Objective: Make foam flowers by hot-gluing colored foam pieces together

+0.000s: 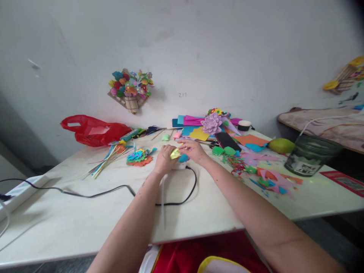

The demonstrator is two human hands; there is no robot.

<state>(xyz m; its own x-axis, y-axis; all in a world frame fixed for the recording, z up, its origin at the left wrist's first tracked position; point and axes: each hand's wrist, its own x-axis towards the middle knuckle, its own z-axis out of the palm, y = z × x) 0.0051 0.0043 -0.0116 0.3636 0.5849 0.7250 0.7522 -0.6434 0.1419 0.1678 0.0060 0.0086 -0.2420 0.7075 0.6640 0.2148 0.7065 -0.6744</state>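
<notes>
Near the middle of the white table, my left hand is closed on a small yellow piece. My right hand bends over from the other side, its fingertips at the yellow piece's right edge; whether they pinch it is too small to tell. A blue piece shows just below the right fingers. Beneath the hands, a thin whitish stick points toward the table's front edge, beside a black cable. Stacked scalloped foam shapes lie to the left of my left hand.
A red plastic bag and paper strips lie at left, near a power strip. Behind are foam sheets, a purple flower and a phone. At right are foam scraps, a mango and a dark jar.
</notes>
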